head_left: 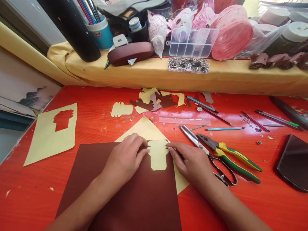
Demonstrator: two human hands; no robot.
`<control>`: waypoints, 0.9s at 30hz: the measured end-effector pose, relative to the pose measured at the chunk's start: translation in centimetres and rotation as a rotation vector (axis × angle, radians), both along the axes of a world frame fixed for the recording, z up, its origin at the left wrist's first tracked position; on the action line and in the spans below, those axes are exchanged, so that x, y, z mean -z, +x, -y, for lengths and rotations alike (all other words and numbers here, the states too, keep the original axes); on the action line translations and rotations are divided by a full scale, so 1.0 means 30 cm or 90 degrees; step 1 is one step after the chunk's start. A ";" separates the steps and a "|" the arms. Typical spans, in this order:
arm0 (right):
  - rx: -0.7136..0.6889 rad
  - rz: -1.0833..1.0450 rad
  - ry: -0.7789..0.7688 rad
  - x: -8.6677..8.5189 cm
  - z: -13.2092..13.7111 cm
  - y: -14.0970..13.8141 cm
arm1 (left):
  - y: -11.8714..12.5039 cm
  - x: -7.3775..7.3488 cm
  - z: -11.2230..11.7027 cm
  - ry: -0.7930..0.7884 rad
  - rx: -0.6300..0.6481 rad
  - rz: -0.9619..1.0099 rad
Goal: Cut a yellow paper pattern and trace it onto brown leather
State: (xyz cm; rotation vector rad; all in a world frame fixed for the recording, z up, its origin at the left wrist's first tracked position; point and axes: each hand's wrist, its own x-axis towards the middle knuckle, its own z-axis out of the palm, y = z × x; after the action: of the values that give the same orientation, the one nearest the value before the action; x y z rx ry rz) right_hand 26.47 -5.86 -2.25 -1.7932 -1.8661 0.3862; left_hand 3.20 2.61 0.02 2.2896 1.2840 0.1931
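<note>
A cream paper cut-out (158, 157) with notched sides and clipped lower corners lies on a dark brown sheet (134, 192), near its top right corner. My left hand (130, 152) has its thumb and forefinger closed on the cut-out's left notched edge. At the right notched edge, my right hand (190, 157) pinches with thumb and forefinger. Both palms rest low over the surface. Under the brown sheet, a larger cream sheet (141, 128) sticks out at the top and right. A similar cream cut-out (122, 109) lies farther back, left of the scraps.
Scissors (192, 136) and green-yellow pliers (231, 154) lie right of my right hand. Beyond are paper scraps (158, 98), a clear ruler (184, 121), pens (225, 129) and a dark phone (292, 163). A cream sheet with a cut hole (50, 144) is at left.
</note>
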 end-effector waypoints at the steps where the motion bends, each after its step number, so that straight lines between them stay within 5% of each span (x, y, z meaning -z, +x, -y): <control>1: 0.002 -0.001 0.001 0.000 0.000 -0.001 | 0.000 0.000 0.000 -0.002 0.001 -0.002; 13: 0.005 0.007 0.004 -0.004 0.002 -0.002 | -0.002 -0.004 0.003 0.052 0.033 -0.004; 21: 0.005 0.011 0.020 -0.003 -0.002 -0.004 | 0.036 -0.014 0.061 0.193 0.330 0.064; 27: 0.001 0.009 0.011 -0.004 -0.001 -0.002 | 0.058 0.009 0.076 0.207 0.384 0.044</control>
State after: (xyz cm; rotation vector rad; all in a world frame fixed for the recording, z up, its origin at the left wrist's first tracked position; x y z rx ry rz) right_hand 26.42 -5.82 -2.12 -1.7903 -1.8721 0.3579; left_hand 4.95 0.32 -0.26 2.8018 0.5068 0.2783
